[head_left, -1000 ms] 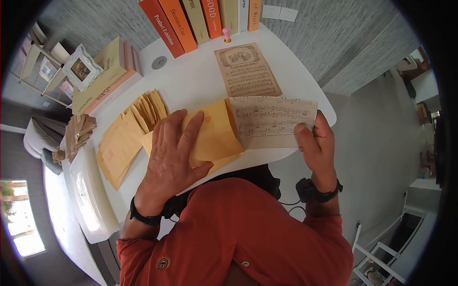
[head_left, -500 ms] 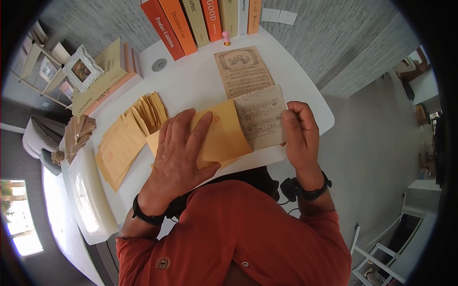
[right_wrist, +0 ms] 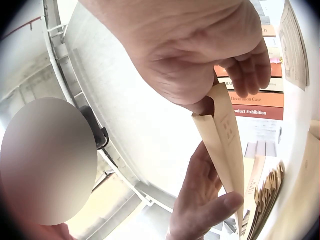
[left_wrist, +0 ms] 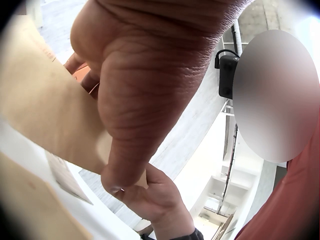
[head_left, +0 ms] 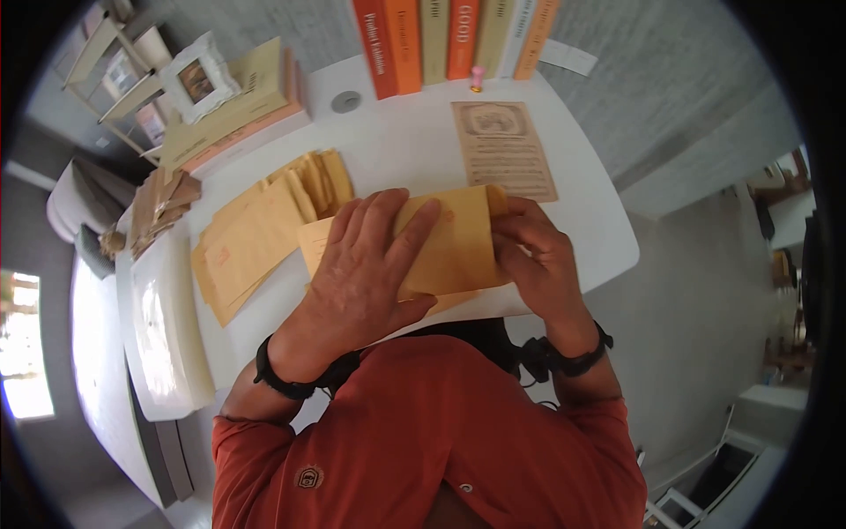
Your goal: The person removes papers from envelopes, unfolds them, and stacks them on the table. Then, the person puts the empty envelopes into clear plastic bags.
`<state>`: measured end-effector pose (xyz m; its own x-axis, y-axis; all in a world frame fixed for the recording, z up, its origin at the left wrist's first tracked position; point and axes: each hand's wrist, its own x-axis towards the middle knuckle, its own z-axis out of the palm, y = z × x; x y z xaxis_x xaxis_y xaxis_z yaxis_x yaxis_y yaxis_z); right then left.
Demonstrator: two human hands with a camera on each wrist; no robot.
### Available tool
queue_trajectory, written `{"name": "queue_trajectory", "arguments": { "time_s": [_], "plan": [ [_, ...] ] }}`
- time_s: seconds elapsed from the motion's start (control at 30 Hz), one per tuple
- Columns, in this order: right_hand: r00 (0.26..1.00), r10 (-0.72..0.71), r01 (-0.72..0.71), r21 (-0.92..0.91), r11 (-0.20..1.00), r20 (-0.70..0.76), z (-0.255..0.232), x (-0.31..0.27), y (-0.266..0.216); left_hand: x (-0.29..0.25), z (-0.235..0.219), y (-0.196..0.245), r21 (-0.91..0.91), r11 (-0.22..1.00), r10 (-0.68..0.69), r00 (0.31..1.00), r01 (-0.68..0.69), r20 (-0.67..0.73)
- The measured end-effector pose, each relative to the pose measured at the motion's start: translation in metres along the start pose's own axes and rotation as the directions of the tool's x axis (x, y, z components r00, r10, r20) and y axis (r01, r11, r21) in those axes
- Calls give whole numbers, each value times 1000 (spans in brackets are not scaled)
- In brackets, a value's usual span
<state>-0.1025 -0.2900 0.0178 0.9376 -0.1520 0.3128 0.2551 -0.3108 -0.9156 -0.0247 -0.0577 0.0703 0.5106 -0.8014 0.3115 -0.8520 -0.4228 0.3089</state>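
Observation:
A yellow paper envelope is raised over the near edge of the table, its mouth facing right. My left hand grips it, fingers spread over its face; in the right wrist view the thumb and fingers of that left hand lie on opposite sides of the envelope. At the mouth is my right hand, its thumb reaching into the opening. I cannot tell whether it pinches anything there. The music sheet it held earlier is hidden. Another yellow envelope edge shows below.
Yellow envelopes lie in a stack at left, beside a clear plastic stack and brown paper pieces. A printed music sheet lies at right. Upright books, a pink-handled stamp and a framed picture stand behind.
The right hand has pushed the music sheet leftward into the envelope, where it is out of sight. The left hand still holds the envelope. The head view has shifted.

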Motion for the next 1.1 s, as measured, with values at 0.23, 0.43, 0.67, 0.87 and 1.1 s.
{"name": "queue_trajectory", "arguments": {
  "time_s": [0.23,0.43,0.67,0.87,1.1],
  "plan": [
    [982,129,-129,7,992,-136,-29,-5,22,-57,-55,-65,189,921,-337,940,342,-56],
    [972,170,-213,-296,931,-165,-58,-3,61,-69,-69,-107,352,843,-420,907,408,-45],
    [924,260,-362,-424,830,-280,-97,3,84,56,25,-51,79,992,75,971,-96,227],
    [879,268,-411,-340,846,-395,-128,-43,73,152,126,-74,50,996,-89,898,75,431],
    [488,597,-600,252,759,-637,-167,-136,69,133,157,-36,-133,948,317,906,-290,281]
  ]
}}
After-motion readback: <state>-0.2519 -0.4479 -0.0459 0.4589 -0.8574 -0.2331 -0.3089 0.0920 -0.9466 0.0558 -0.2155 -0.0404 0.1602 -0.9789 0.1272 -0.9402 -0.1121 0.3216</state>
